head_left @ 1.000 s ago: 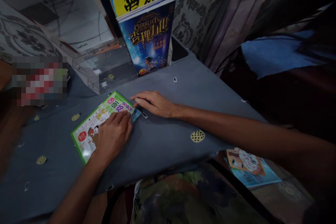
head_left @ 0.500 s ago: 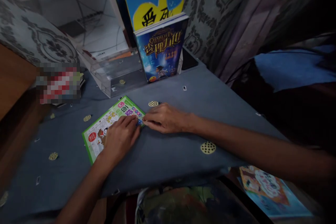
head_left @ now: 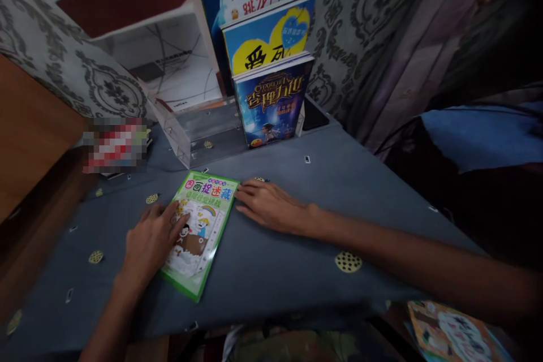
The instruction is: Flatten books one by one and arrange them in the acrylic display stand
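Note:
A thin green-bordered picture book (head_left: 207, 203) lies flat on the cloth-covered table, its cartoon cover facing up and slightly slanted. Over its left edge rests my left hand (head_left: 153, 237), palm down, with fingers spread onto the cover. My right hand (head_left: 271, 206) lies at the book's upper right corner, fingers stretched out and the tips touching or nearly touching that edge. Neither hand is wrapped round anything.
Behind the book, a clear acrylic stand (head_left: 186, 153) holds a dark blue book (head_left: 271, 107), a yellow-and-blue book (head_left: 240, 48) and a taller teal one. A blurred stack (head_left: 116, 147) sits at left. More books (head_left: 458, 331) lie below the table's right front edge.
The green book has turned so its title runs nearly level. My left hand has shifted left to its edge, and my right hand's fingers have straightened. The camera view has moved too.

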Demonstrator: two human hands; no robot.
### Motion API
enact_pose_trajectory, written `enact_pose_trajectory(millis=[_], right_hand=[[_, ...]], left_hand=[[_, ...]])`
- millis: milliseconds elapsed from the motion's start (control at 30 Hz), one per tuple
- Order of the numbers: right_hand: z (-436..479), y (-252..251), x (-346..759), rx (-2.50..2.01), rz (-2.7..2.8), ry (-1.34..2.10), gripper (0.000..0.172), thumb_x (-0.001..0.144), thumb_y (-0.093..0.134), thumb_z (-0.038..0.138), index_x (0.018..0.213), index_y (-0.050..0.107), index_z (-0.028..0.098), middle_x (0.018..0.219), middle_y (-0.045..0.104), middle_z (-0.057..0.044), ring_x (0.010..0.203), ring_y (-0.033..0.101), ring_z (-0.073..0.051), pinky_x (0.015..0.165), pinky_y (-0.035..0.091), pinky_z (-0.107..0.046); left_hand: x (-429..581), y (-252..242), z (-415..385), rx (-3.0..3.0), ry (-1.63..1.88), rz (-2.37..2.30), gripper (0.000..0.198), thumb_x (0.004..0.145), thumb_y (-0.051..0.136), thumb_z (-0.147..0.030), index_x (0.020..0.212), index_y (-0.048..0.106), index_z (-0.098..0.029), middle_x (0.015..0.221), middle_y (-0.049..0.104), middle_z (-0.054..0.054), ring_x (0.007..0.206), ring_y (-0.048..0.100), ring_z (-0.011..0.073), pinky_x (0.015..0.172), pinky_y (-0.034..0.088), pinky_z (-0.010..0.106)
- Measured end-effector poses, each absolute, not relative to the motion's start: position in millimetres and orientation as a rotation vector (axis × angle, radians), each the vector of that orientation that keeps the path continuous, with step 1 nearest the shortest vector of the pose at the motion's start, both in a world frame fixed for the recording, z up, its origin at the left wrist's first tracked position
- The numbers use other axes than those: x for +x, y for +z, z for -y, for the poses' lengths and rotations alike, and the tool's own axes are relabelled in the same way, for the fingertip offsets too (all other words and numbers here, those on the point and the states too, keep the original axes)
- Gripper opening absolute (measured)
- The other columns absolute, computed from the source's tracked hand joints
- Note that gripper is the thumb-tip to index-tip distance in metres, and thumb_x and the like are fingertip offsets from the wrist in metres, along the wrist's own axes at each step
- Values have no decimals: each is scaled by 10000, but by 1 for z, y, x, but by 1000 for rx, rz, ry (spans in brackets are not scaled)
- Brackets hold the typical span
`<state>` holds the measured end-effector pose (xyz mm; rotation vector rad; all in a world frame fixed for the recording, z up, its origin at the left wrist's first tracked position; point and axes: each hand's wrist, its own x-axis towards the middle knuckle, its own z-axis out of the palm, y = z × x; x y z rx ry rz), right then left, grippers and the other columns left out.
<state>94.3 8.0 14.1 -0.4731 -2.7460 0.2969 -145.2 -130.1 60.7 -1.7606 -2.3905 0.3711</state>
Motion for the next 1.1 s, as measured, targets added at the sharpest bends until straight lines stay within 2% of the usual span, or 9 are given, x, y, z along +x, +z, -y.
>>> enact_pose_trajectory(millis=[167,333,533,667,767,867,967,1100], right_hand=[[-37,6,75,-461,2707,431,305,1003,554,282,1262,634,142,1333,646,-182,1284,571,-283,1087,448,-498],[-56,4,59,-527,2713,449,369,1004,553,299,1342,599,156,1440,584,-178,1392,494,-293,1133,390,-514],[-71,3,51,-568,2737,432,409,1009,546,300,1392,571,158,1482,552,-172,1418,473,-281,1158,368,-491],[-74,0,49,-569,2726,423,421,1018,528,311,1409,561,158,1502,535,-162,1428,460,-273,1168,354,-478],[-74,-5,48,-564,2708,429,430,1018,524,306,1427,546,175,1522,514,-155,1438,445,-267,1169,345,-484],[-74,-7,49,-542,2701,431,442,1015,518,299,1438,531,170,1552,474,-160,1449,426,-270,1168,338,-488],[-75,-7,49,-505,2711,437,447,1014,510,291,1439,527,154,1555,469,-165,1454,414,-283,1173,325,-494],[-78,-9,49,-471,2721,443,443,1022,484,298,1438,524,151,1551,474,-164,1450,413,-293,1174,306,-512]], left_hand=[[-134,61,126,-1659,425,2429,441,1038,355,-436,1283,627,-188,1098,667,155,986,693,340,640,561,384],[-133,59,116,-1645,429,2425,434,1042,358,-425,1211,651,-152,1058,664,155,1006,692,342,674,568,389],[-128,60,112,-1636,428,2416,430,1044,361,-417,1190,655,-139,1073,660,157,1043,678,333,712,587,406],[-126,58,115,-1652,404,2379,411,1043,352,-393,1181,654,-150,1118,665,162,1087,651,355,688,604,450],[-128,46,122,-1864,204,2207,376,1037,359,-309,1230,645,-161,1254,657,158,1164,626,329,830,605,479],[-129,35,132,-2193,-84,1985,375,1035,377,-289,1290,631,-183,1334,645,133,1198,632,275,989,565,455],[-127,34,145,-2447,-265,1818,360,1035,421,-301,1330,612,-226,1378,634,102,1248,618,250,1043,543,443],[-121,38,160,-2619,-315,1695,391,1013,508,-320,1391,549,-229,1473,567,110,1380,519,268,1107,489,507]])
